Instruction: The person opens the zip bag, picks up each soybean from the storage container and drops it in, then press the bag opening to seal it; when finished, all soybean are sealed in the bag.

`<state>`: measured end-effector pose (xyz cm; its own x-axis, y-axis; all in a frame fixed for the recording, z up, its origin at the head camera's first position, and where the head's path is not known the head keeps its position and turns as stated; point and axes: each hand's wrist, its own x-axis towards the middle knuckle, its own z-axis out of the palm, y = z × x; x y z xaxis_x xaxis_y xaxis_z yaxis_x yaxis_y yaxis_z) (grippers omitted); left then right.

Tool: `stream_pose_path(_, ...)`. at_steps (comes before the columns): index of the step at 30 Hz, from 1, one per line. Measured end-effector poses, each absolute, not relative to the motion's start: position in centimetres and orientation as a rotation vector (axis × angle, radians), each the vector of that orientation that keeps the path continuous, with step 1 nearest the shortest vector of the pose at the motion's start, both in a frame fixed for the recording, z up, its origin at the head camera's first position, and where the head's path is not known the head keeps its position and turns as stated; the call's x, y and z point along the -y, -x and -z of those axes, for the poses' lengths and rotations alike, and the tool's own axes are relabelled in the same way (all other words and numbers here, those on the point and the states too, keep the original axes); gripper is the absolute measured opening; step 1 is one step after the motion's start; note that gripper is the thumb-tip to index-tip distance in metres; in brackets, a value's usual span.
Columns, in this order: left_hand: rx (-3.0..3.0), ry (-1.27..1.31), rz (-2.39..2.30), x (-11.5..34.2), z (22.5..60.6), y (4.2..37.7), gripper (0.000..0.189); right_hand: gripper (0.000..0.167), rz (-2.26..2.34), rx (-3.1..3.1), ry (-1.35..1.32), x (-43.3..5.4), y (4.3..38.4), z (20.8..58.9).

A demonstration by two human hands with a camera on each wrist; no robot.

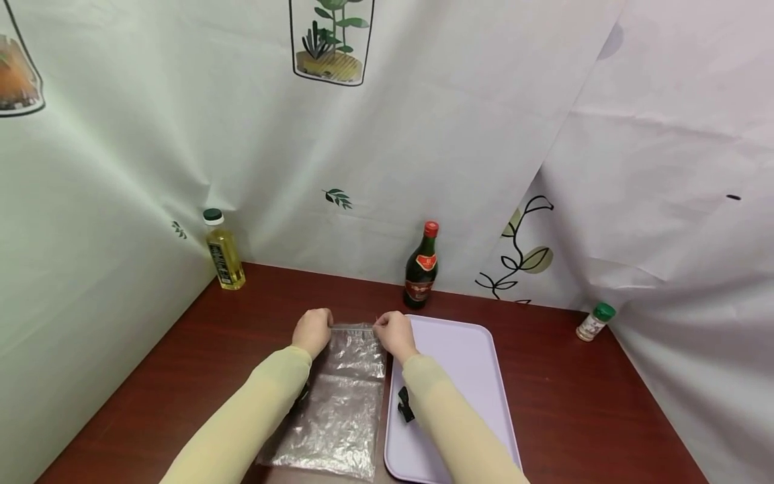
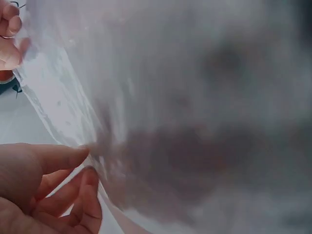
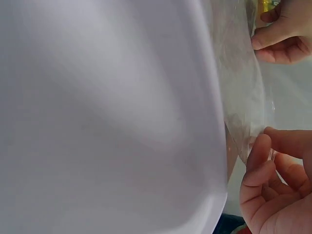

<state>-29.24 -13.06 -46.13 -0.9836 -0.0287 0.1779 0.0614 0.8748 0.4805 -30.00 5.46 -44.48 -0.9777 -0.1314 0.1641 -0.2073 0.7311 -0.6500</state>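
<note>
Transparent, crinkled plastic forms the rectangular bag (image 1: 345,417), spread over the dark-red counter (image 1: 562,403) just left of the smooth, round-cornered lilac tray (image 1: 468,359). My left hand (image 1: 312,333) and right hand (image 1: 396,335) each pinch the bag's far edge, near opposite corners. Counter surface extends beyond the tray's right rim.
</note>
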Motion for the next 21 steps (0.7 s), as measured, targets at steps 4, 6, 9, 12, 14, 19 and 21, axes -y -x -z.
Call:
stream_pose_path(4,2.859,0.041,0.786,13.2,46.2,29.3,0.008,0.01,-1.069,2.809,-0.302,-5.9,29.7,44.4)
stream_pose_path(6,2.847,0.075,0.774,13.4,46.3,29.3,0.006,0.009,-1.076,2.788,-0.321,-6.1,29.6,44.3)
stream_pose_path(9,2.837,0.134,0.739,13.5,46.5,29.4,0.006,0.008,-1.081,2.772,-0.326,-6.5,29.6,44.1)
stream_pose_path(12,2.849,0.205,0.688,13.7,46.4,29.4,0.008,0.009,-1.099,2.801,-0.308,-6.8,29.4,43.8)
stream_pose_path(14,2.858,0.259,0.643,13.8,46.1,29.3,0.01,0.012,-1.132,2.833,-0.307,-7.1,29.2,43.6)
stream_pose_path(19,2.825,0.432,0.521,13.9,45.2,28.8,0.017,0.021,-1.182,2.92,-0.386,-7.8,28.8,43.0)
stream_pose_path(21,2.797,0.512,0.483,13.7,44.8,28.6,0.019,0.022,-1.135,2.951,-0.45,-8.2,28.7,42.7)
